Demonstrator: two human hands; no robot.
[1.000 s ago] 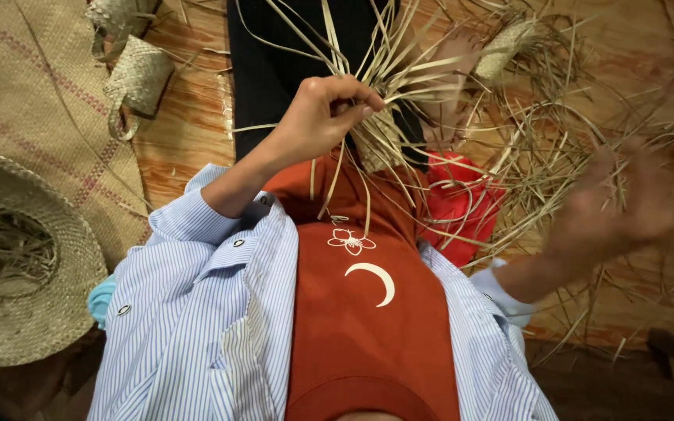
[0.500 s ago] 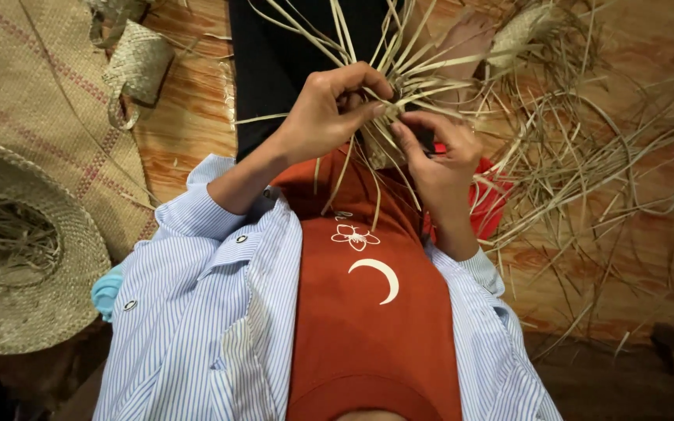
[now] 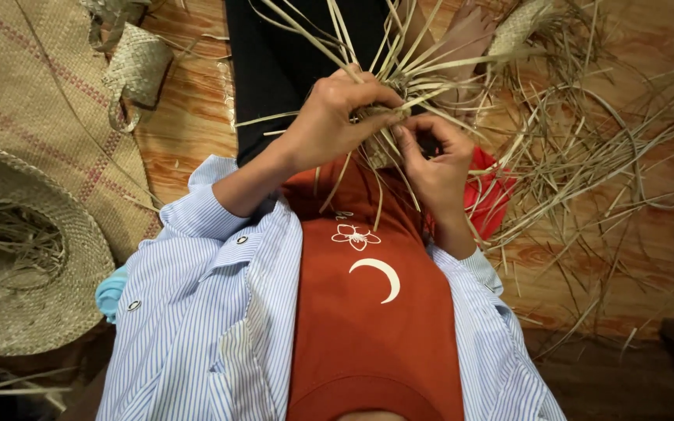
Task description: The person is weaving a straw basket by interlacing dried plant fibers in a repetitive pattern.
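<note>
I see my left hand (image 3: 329, 117) clamping the woven straw bundle (image 3: 380, 117), right hand (image 3: 431, 156) pinching 1 strand; loosening risks unravelling.

The left hand (image 3: 329, 117) closes its fingers over a small woven knot of pale dry straw strips (image 3: 380, 117), and the right hand (image 3: 434, 160) pinches the same strips from the other side. Long loose ends spread out from the knot in all directions. Below the hands are an orange shirt and a blue-striped white overshirt. A round woven straw hat (image 3: 25, 257) lies at the left edge of the wooden floor (image 3: 610, 234), touching a flat woven straw mat (image 3: 33, 93). A heap of loose dry straw (image 3: 587, 148) lies near the right side.
</note>
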